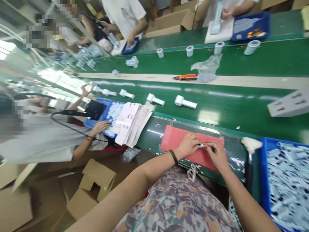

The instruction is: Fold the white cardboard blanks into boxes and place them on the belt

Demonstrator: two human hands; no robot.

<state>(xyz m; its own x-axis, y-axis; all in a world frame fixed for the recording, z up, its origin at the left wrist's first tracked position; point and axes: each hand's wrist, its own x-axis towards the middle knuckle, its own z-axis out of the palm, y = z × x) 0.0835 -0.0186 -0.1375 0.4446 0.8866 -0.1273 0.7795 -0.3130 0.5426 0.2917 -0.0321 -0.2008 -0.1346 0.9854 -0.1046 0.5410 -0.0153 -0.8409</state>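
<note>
Over a red mat [169, 138] at the bench edge, my left hand [189, 144] and my right hand [217, 154] meet at a small light-blue part [202, 146]. The fingertips of both hands pinch it from either side, and they cover most of it. Something small and dark shows at my right fingertips, too small to make out. A green bangle is on my left wrist.
Right of the mat lies a mallet [251, 145], beside a blue bin [264, 180] of light-blue parts. White handled parts [185, 102] lie along the green belt [217, 106]. Stacked sheets [131, 124] and a co-worker's hand [101, 126] are at the left. Pliers [188, 77] lie beyond.
</note>
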